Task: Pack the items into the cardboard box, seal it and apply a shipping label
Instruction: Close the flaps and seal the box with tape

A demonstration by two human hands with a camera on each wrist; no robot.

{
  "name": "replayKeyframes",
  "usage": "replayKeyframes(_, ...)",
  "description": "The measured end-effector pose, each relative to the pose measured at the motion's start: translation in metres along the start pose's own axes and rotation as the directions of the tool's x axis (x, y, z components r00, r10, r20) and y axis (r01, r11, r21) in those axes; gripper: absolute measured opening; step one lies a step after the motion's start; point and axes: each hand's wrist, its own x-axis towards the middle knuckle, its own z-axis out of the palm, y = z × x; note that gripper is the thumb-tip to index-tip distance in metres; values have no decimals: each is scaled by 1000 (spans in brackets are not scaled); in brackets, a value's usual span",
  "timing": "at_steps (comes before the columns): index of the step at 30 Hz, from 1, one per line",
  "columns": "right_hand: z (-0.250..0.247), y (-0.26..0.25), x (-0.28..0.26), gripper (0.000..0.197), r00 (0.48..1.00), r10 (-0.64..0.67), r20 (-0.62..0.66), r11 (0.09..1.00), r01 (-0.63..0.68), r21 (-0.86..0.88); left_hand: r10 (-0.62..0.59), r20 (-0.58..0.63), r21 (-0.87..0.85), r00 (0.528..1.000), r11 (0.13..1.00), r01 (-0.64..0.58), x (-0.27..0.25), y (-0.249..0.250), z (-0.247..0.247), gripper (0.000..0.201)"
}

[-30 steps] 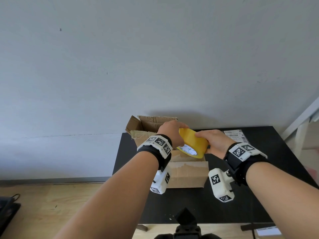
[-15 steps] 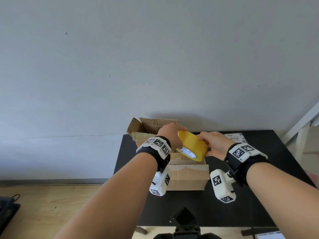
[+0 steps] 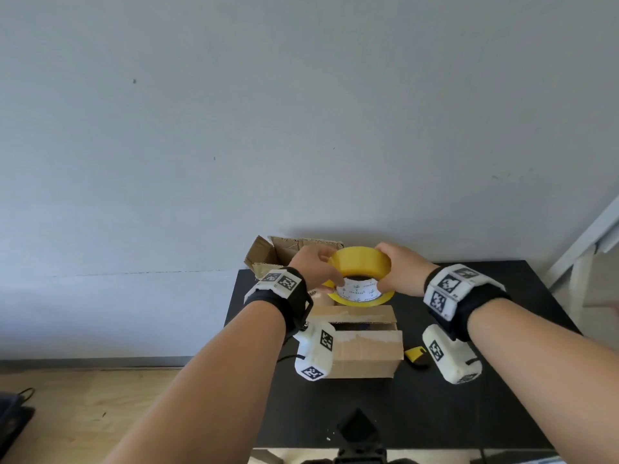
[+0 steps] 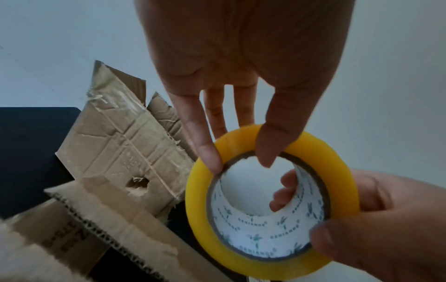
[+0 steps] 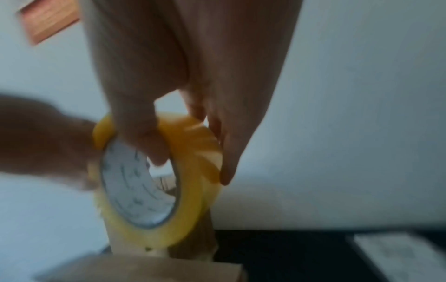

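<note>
A roll of yellow packing tape [image 3: 360,267] with a white printed core is held between both hands just above the cardboard box [image 3: 365,349]. My left hand [image 3: 330,279] pinches the roll's left rim. In the left wrist view its fingers [image 4: 207,152] lie on the roll [image 4: 270,200], one fingertip hooked over the rim into the core. My right hand [image 3: 385,272] grips the right side. The right wrist view, blurred, shows that hand's thumb on the roll [image 5: 154,183] by its core and the other fingers on the outer band. The box's back flaps [image 4: 120,148] stand up, and a dark gap shows between the front flaps.
The box sits on a black table [image 3: 502,380] against a pale wall. A small yellow object [image 3: 414,353] lies on the table right of the box. A blurred pale sheet [image 5: 398,253] lies on the table further right. A white frame [image 3: 582,249] stands at the far right.
The roll has been turned, so its core now faces me more, and both hands have shifted their hold on it. The small yellow object beside the box has come into view.
</note>
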Motion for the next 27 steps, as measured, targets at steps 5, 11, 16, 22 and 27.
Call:
replayKeyframes(5, 2, -11, 0, 46, 985, -123, -120, 983, 104, -151, -95, 91, 13, 991, 995, 95, -13, 17, -7, 37)
replayKeyframes(11, 8, -27, -3, 48, 974, -197, -108, 971, 180, -155, -60, 0, 150, 998, 987, 60, -10, 15, -10, 10)
replayKeyframes(16, 8, -32, -4, 48, 976, -184, -113, 978, 171, -119, -33, 24, 87, 999, 996, 31, -10, 9, -15, 23)
replayKeyframes(22, 6, -33, -7, 49, 981, -167, -103, 984, 158, -85, -42, 46, -55, 998, 997, 45, -13, 9, -16, 17)
replayKeyframes(27, 4, -32, -10, 49, 984, -138, -110, 990, 136, -24, -50, 112, -184, 992, 980, 70, -9, 1, -17, 10)
